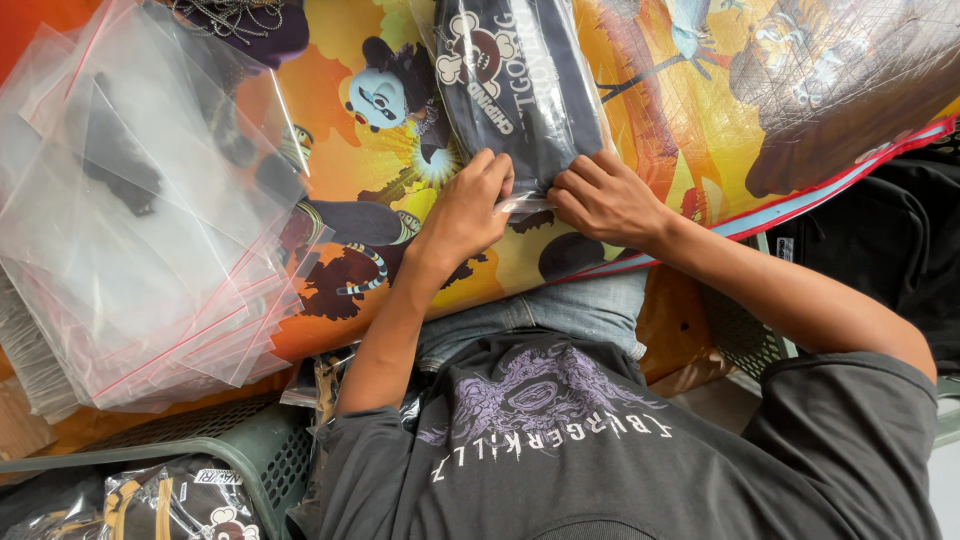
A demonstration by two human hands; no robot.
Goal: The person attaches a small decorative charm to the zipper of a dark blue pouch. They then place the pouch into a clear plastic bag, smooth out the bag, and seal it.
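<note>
Both sets of fingers are curled tight at the centre of the frame, pinching the near edge of a clear plastic bag holding a folded dark printed garment (520,90). The left hand (468,212) grips the edge from the left with its fingertips (497,172) bent down onto the film; the right hand (603,198) presses the same edge from the right, and the two hands nearly touch. The bag stretches from that edge up to the top centre, lying on a bright orange and yellow cartoon-print sheet (700,110).

The film between the hands looks bunched, so the seal could well close crooked or trap a wrinkle if the fingers slide unevenly. A hard pull might split the thin plastic. Were the grip to slacken, the slick bag could slip on the glossy sheet.

At the left lies a loose stack of empty clear zip bags with red strips (150,250), well apart. At the lower left, a green mesh basket (255,455) holds further bagged garments.
</note>
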